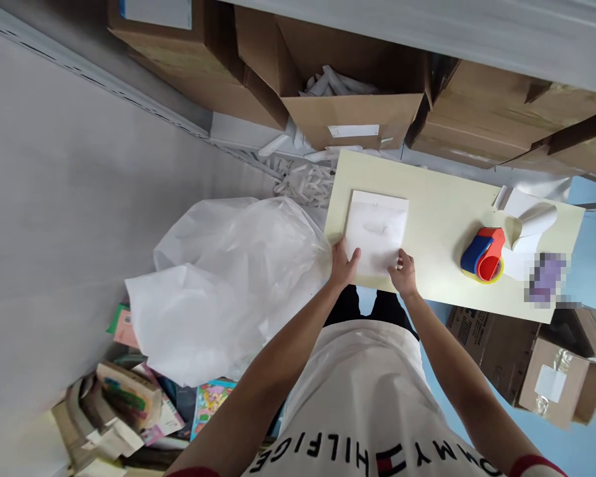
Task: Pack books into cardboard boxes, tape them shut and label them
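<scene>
Left hand [344, 266] and right hand [403, 275] have the near end of a flat, white, four-sided packet [376, 228]

The packet looks like paper, and it lies flat on the left part of a pale yellow, rectangular tabletop [434, 199]. It is close to the tabletop's near edge and also near its short left edge. The long side of the packet seems to point away from the person, toward the far edge, with a small slant.

The two hands are apart from each other, with the near end of the packet between them. The left hand is clamped on the left side, close to the near left corner, with its thumb on top. The right hand pinches at the near right corner, with its fingers curled. I cannot see how far any fingers go underneath. No hand is on the far end. Both hands touch the packet, so neither one is nearer.

Well to the right of the right hand, a red and blue plastic tape holder [487, 258] sits on the tabletop's right half. A curly sheet of white paper [540, 218] is near the far right corner. A blurry purple thing [547, 278] is near the near right corner, but I cannot tell what it is. Past the left edge, a big heap of cloudy white plastic [228, 285] is on the left hand's side.
</scene>
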Available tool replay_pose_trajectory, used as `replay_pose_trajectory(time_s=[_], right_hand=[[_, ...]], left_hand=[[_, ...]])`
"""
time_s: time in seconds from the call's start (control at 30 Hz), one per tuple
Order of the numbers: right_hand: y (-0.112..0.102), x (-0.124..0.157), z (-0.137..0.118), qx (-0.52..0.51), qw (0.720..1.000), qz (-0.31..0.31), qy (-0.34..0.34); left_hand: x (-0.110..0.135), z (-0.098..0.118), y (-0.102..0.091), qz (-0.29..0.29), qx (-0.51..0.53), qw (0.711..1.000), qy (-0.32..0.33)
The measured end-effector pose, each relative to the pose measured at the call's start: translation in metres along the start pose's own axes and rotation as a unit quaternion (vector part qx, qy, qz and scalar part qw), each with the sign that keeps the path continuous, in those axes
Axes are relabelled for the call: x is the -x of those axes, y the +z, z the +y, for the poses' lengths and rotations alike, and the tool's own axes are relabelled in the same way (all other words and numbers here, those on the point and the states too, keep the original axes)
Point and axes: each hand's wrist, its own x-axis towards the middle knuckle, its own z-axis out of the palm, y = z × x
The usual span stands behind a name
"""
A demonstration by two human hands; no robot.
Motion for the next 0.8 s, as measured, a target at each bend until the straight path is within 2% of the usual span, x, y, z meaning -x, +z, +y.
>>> replay_pose_trajectory(time_s=[0.1, 0.2, 0.27, 0.37, 0.5, 0.6, 0.7, 0.8], right_hand=[[0.016, -0.028, -0.030, -0.002, 1.000, -0.008, -0.022], [0.028, -0.055, -0.057, 0.011, 0.999, 0.010, -0.040], [0.031, -0.069, -0.069, 0.024, 0.998, 0.019, -0.046], [0.029, -0.081, -0.078, 0.040, 0.998, 0.016, -0.045], [0.025, -0.080, -0.079, 0.030, 0.999, 0.000, -0.039], [0.020, -0.062, -0.072, -0.001, 0.999, 0.003, -0.046], [0.003, -0.029, -0.057, -0.024, 0.998, 0.013, -0.062], [-0.026, 0.009, -0.036, -0.038, 0.997, 0.008, -0.069]], left_hand=[[-0.041, 0.016, -0.013, 0.023, 0.016, 0.999, 0.023], [-0.079, 0.029, -0.024, 0.028, 0.015, 0.999, 0.032], [-0.095, 0.033, -0.030, 0.016, 0.016, 0.999, 0.045], [-0.104, 0.031, -0.035, -0.012, 0.022, 0.998, 0.060], [-0.099, 0.025, -0.035, -0.035, 0.022, 0.996, 0.076], [-0.084, 0.024, -0.031, -0.020, 0.012, 0.995, 0.099], [-0.052, 0.030, -0.026, -0.010, -0.031, 0.990, 0.135], [-0.007, 0.040, -0.021, -0.024, -0.073, 0.985, 0.151]])
